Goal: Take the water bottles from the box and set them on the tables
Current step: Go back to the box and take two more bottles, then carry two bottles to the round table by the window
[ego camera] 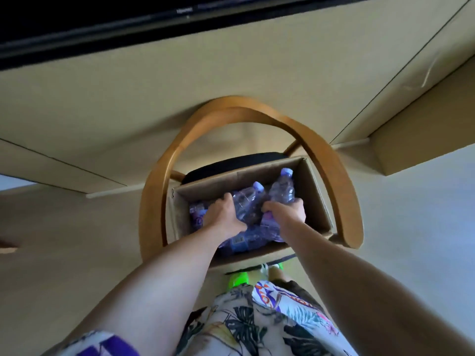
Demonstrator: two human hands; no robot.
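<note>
An open cardboard box [314,191] sits on the dark seat of a wooden chair. Several clear water bottles with purple caps and labels lie inside it. My left hand [222,218] grips one water bottle [248,204] whose cap points up and away. Beside it, my right hand [284,214] is wrapped around a second bottle [282,190], which stands higher than the rest. More bottles [196,214] lie at the box's left and bottom, partly hidden under my hands.
The chair's curved wooden backrest [246,111] arches round the box. Beige tables [180,80] stretch ahead, to the left and to the right, with a seam at the right. A dark screen [77,21] runs along the top. Pale floor lies at the right.
</note>
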